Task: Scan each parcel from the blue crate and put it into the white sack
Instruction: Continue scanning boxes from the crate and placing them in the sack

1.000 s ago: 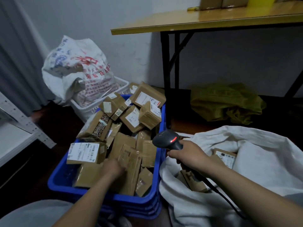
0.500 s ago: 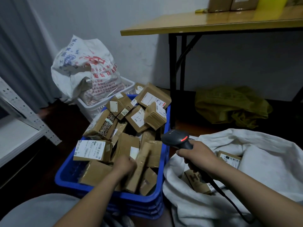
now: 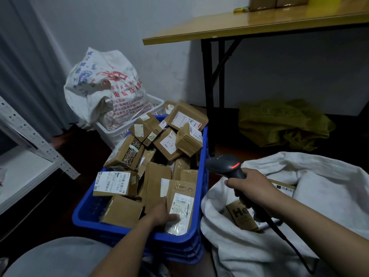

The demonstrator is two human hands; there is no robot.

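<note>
Floor area, near side: the left grip (image 3: pixel 162 214) pinches a labelled parcel (image 3: pixel 180 204), thumb on its label, inside the crate (image 3: pixel 175 239) by the near wall. The right grip (image 3: pixel 253 188) wraps the scanner (image 3: pixel 224 165) over the sack (image 3: pixel 329 196). Behind stands the desk (image 3: pixel 239 27).

At your left: white metal shelf (image 3: pixel 30 172), grey curtain (image 3: pixel 24 66) behind it. Ahead of you: printed woven bag (image 3: pixel 103 86) slumped in a white basket (image 3: pixel 117 134). Your upper right: wooden table (image 3: pixel 239 27) bearing cardboard boxes (image 3: pixel 263 3); olive-green sack (image 3: pixel 279 124) crumpled on the floor beneath.
</note>
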